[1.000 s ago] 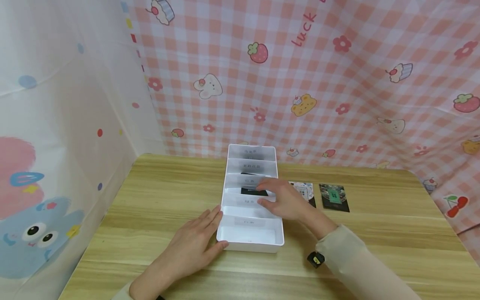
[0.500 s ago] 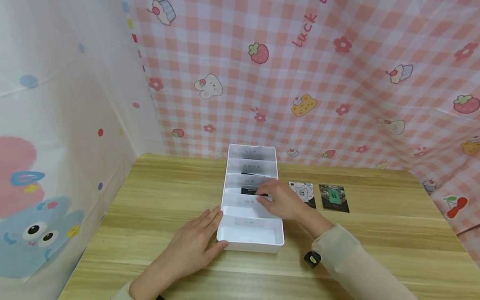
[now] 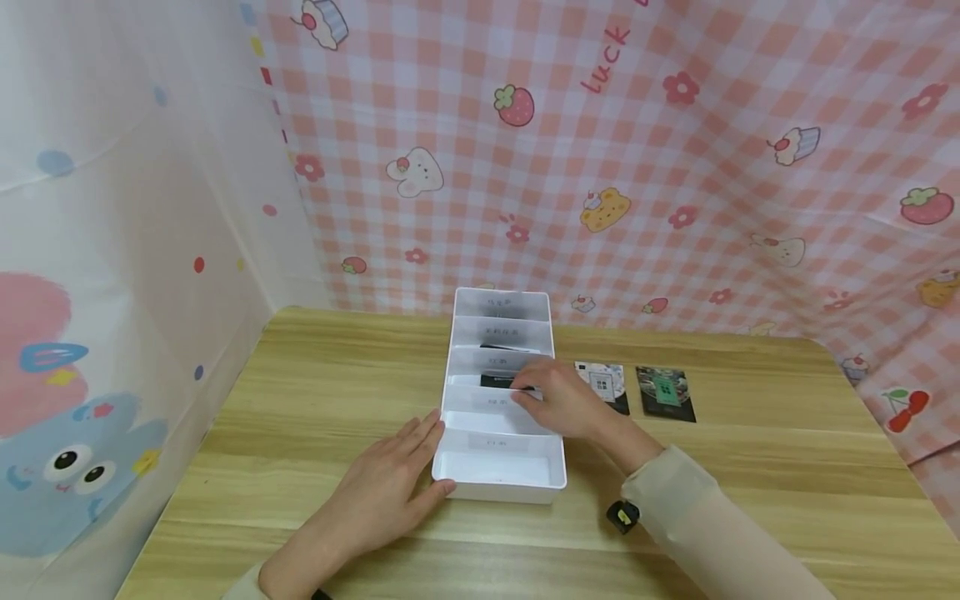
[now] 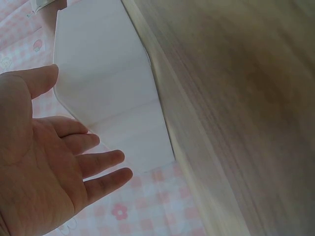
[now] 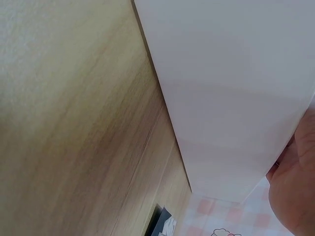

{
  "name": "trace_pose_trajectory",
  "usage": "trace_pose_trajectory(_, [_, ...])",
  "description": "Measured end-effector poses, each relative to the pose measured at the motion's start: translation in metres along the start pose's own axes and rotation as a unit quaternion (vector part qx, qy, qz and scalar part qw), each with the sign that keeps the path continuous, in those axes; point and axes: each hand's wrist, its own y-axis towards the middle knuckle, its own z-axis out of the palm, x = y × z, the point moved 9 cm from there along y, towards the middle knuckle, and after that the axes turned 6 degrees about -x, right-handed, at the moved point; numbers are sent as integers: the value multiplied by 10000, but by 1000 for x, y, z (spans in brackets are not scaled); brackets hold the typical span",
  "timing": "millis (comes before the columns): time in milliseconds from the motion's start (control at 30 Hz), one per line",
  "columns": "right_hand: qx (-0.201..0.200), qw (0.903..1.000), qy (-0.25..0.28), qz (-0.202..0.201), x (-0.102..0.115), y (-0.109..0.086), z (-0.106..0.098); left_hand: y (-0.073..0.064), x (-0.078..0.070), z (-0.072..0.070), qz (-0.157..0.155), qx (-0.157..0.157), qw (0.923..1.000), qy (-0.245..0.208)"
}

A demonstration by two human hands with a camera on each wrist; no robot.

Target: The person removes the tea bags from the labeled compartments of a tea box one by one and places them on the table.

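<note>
A long white divided box (image 3: 499, 492) with labelled compartments stands on the table. My left hand (image 3: 390, 479) steadies its near left corner, fingers extended along the side wall and thumb at the front; in the left wrist view the same hand (image 4: 54, 157) spreads against the white wall. With thumb and fingertips drawn together, my right hand (image 3: 562, 400) reaches over the right rim into the middle compartment and pinches a black tea bag packet (image 3: 495, 381), covering its right end. Part of the right hand (image 5: 295, 182) shows beyond the rim in the right wrist view.
Two more tea bag packets lie flat right of the box: a white floral one (image 3: 602, 385) and a dark one with a green label (image 3: 666, 393). Another dark packet edge (image 3: 501, 347) shows one compartment farther back. A checked curtain (image 3: 630, 167) hangs behind the table (image 3: 750, 467).
The right thumb and fingers, spread apart over the black packet a second ago, have closed together at its right end. The left hand and the box stay put.
</note>
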Motion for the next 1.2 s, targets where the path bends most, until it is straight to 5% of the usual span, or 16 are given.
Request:
trace_pose_trajectory(633, [-15, 10000, -57, -42, 0, 1, 0, 1, 0, -2, 35, -69, 10000, 10])
trace_pose_trajectory(1200, [-133, 9948, 661, 763, -9, -1, -3, 0, 0, -1, -7, -38, 10000, 0])
